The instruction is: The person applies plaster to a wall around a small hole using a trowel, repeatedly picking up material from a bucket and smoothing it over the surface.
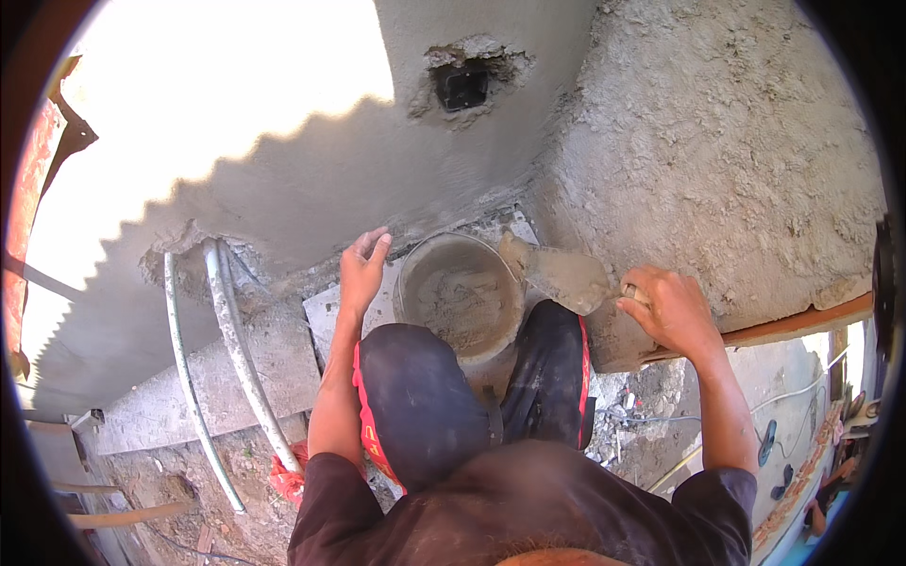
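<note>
A person crouches at a wall corner, trowel [564,275] loaded with mortar, bucket [460,297] between the knees.

Head view: The rough plastered wall [736,141] rises directly ahead of the right hand [670,309], and a smoother wall [311,179] stands ahead of the left hand [361,269], so both are hemmed in at the corner; open ground drops away below the right wrist. Two pale pipes [231,349] curve down left of the left fingers, and a dark box recess [461,85] sits well above them. The right fingers are curled tight round the trowel handle, blade over the bucket's rim. The left fingers are held straight and together, resting on the slab [326,316] just beside the bucket.
</note>
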`<state>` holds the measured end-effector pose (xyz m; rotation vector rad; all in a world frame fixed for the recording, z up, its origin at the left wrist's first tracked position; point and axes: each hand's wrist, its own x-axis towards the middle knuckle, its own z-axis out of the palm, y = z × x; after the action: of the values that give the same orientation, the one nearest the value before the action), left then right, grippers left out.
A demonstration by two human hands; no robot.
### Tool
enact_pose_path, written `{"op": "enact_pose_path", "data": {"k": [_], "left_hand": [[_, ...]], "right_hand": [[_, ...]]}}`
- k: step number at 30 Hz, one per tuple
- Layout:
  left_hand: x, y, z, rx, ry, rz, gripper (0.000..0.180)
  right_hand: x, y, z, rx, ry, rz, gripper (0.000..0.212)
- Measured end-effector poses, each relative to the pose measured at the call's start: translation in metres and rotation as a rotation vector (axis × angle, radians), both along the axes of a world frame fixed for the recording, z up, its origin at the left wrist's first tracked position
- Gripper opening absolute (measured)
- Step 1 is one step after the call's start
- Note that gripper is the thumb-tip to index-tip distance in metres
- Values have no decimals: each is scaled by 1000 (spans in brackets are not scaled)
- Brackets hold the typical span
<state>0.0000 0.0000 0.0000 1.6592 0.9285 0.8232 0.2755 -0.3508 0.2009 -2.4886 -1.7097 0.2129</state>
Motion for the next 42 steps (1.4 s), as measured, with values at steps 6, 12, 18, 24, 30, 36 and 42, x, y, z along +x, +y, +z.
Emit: {"op": "enact_pose_path", "data": {"k": [6,12,18,24,30,36,42], "left_hand": [[9,-15,75,41,154,-255,47],[-58,-17,39,-117,115,-123,49],[-40,-40,-23,-287,36,-215,45],[-106,-59,-41,-429,-39,55,43],[-75,-54,-13,-405,-63,27,43],[-92,-69,28,-233,107,-63,44],[-36,-31,59,-110,99,-214,42]], "right_hand": [[4,-13,66,-81,81,78,30],[0,40,147,-595,235,245,29],[56,146,155,-371,-80,-7,21],[22,106,72,-4,-196,-158,32],[30,56,-131,549,288,-328,40],[33,87,-27,256,-183,-287,32],[61,119,93,86,-722,19,24]]}}
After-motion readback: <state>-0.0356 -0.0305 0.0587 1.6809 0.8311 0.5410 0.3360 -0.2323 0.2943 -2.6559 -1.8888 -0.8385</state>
